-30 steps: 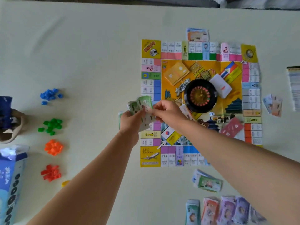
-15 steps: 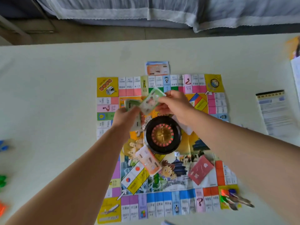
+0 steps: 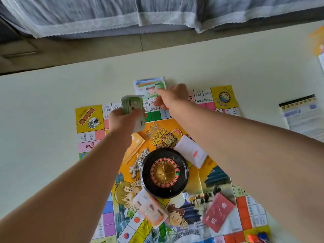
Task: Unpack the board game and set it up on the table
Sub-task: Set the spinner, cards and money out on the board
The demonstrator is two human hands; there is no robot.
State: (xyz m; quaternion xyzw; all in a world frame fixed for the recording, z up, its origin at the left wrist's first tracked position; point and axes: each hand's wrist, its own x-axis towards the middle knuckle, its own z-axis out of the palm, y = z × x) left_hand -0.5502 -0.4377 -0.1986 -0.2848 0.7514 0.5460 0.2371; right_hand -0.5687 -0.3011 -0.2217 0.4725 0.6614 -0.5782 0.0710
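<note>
The colourful game board (image 3: pixel 89 118) lies flat on the pale table. My left hand (image 3: pixel 125 121) grips a stack of green play money (image 3: pixel 132 105) above the board's far edge. My right hand (image 3: pixel 173 98) reaches past that edge, forefinger stretched out and thumb apart from it. Its fingertip touches a green note (image 3: pixel 160 85) that lies on a small pile of notes (image 3: pixel 146 84) just beyond the board.
A black roulette wheel (image 3: pixel 164 172) sits mid-board, ringed by orange (image 3: pixel 134 149), white (image 3: pixel 191 153), red (image 3: pixel 218 214) and pink-white (image 3: pixel 150 209) card decks and a die (image 3: pixel 185 195). A rule sheet (image 3: pixel 303 116) lies to the right. Coloured tokens (image 3: pixel 257 238) sit at the board's near right corner.
Both hands moved from mid-board to its far edge. The right hand, which pinched a green note, has laid it on the pile beyond the board. The left hand still holds the stack.
</note>
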